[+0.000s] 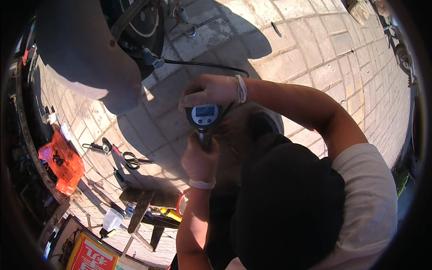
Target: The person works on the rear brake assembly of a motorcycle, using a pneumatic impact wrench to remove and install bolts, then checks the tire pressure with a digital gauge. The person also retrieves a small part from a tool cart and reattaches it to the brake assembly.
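Both my hands, in thin translucent gloves, are on a digital tire inflator gauge [206, 115] with a round dark head and a small lit screen. My left hand [201, 159] is wrapped round its dark handle below the screen. Over the top of the gauge head curls my right hand [209, 91], its fingers bent on the rim. A black hose [204, 64] runs from beside my right wrist to a metal chuck [153, 58] next to the wheel [150, 31]. The lower part of the gauge handle is partly hidden by my left fingers.
A large grey fender [90, 54] overhangs the wheel at upper left. On the paving lie black-handled scissors [131, 160] and an orange plastic bag [63, 164]. A dark wooden stool [143, 202] stands near my left forearm, with a white container [112, 220] beside it.
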`<act>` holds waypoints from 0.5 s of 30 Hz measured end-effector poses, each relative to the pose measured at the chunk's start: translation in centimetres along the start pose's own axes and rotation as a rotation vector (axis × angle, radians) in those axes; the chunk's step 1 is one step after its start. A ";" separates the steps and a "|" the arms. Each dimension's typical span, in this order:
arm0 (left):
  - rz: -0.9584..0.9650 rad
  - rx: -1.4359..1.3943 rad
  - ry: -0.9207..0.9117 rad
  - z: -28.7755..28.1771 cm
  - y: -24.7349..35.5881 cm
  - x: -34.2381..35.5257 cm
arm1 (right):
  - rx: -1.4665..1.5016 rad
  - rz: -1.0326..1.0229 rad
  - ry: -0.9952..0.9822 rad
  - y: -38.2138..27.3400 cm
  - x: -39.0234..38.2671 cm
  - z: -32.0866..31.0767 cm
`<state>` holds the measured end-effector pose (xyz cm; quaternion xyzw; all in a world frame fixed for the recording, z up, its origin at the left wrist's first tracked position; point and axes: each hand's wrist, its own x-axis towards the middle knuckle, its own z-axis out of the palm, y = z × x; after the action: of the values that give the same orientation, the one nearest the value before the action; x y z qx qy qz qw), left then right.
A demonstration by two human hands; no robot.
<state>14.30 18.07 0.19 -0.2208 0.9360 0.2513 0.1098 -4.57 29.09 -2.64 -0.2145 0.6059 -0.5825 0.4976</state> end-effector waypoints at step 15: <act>-0.005 -0.014 -0.023 -1.0 0.1 0.5 | -0.304 -0.290 0.053 0.3 -1.9 0.4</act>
<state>13.67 17.47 0.92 -0.2211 0.9324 0.2599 0.1194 -3.35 30.57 -2.16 -0.3567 0.6625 -0.5553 0.3543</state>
